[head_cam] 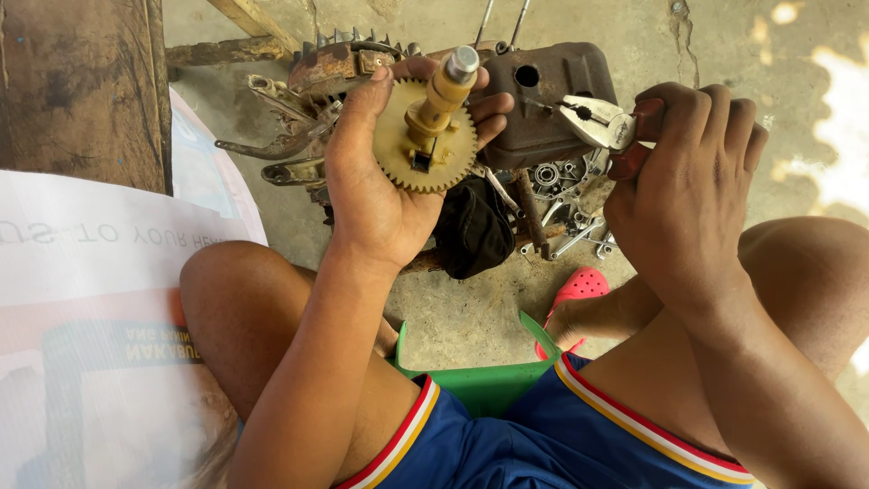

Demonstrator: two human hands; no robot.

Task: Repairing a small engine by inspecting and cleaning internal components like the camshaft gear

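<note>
A brass-coloured gear on its shaft sits in the left hand, fingers curled around its toothed rim, shaft tip pointing up; the right hand is clamped on pliers, just right of the gear; below lies a heap of loose metal parts beside a rusty engine casing on the concrete.

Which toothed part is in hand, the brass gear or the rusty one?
The brass gear on its shaft, held up in the left hand. The rusty toothed wheel lies untouched on the ground behind. The right hand holds pliers.
</note>
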